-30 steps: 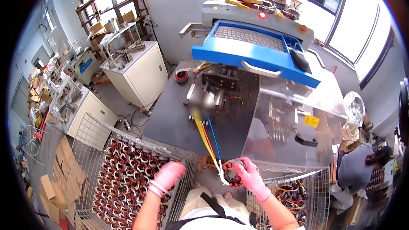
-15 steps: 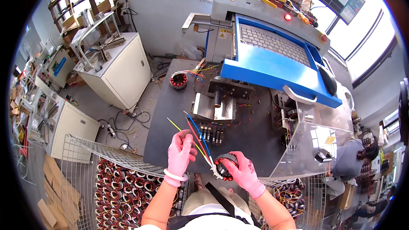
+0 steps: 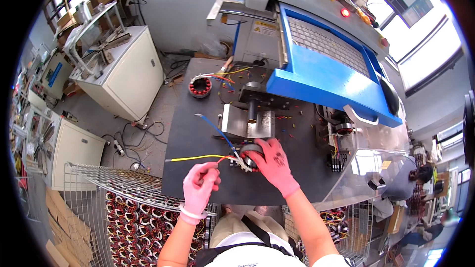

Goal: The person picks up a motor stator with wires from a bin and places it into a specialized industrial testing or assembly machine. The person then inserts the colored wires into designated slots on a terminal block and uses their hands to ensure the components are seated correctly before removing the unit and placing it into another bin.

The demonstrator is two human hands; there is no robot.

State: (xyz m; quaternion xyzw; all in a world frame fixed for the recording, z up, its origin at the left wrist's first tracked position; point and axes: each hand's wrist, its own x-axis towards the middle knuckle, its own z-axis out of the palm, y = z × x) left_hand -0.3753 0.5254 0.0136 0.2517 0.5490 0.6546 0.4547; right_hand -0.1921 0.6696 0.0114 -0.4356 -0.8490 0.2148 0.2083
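Observation:
My right hand (image 3: pixel 276 167), in a pink glove, is closed round a motor stator (image 3: pixel 252 157), a dark ring with red windings, at the near part of the black table. Blue wire (image 3: pixel 215 128), yellow wire (image 3: pixel 195 158) and red wire (image 3: pixel 223 158) run leftward out of the stator. Pinched in the gloved fingers of my left hand (image 3: pixel 200 186) is the red wire; a white band rings that wrist. Just beyond the stator stands a bent metal fixture (image 3: pixel 235 120) with a dark post. My right hand hides part of the ring.
Another stator (image 3: pixel 200 88) rests at the table's far left. Small coloured scraps litter the tabletop (image 3: pixel 184 136). A blue-fronted machine (image 3: pixel 331 94) stands at the back right, a clear guard (image 3: pixel 356 173) below it. Wire baskets holding stators (image 3: pixel 141 230) flank me. A co-worker (image 3: pixel 401 180) sits at right.
The stator has moved forward and slightly left with my right hand. My left hand has closed on the red wire, drawing it left. The yellow and blue wires have swung left, and the view has shifted.

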